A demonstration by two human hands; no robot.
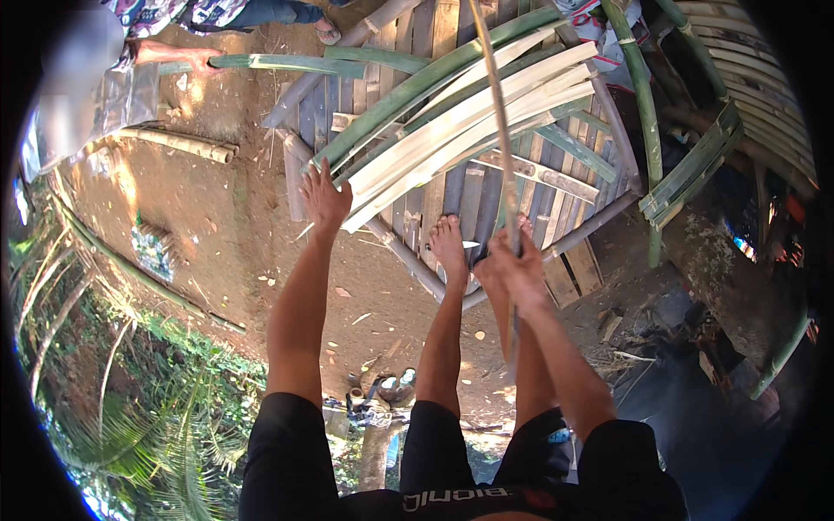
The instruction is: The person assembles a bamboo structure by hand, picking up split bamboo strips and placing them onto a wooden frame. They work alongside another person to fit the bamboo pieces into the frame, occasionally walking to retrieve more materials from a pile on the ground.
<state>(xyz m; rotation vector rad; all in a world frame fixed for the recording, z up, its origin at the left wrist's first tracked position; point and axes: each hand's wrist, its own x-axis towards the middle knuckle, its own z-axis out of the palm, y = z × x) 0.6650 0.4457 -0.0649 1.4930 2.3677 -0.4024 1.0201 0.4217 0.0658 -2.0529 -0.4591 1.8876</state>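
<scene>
A long, thin bamboo strip [497, 87] runs upright across the view, edge on. My right hand [516, 265] is closed around its lower part, between my knees and the platform. My left hand [326, 198] reaches out with its fingers apart, beside the near left ends of a bundle of split bamboo. Whether its fingertips touch the bundle I cannot tell. In that bundle, pale split strips [460, 139] lie next to green-skinned strips [434, 74] on a slatted bamboo platform [434, 204].
At the upper left another person's hand [195, 57] holds a green bamboo piece [287, 62]. Cut bamboo poles [178, 143] lie on the dirt ground. Green bamboo posts [638, 95] stand at the right, by a slatted rack [751, 78]. Plants [165, 434] grow at lower left.
</scene>
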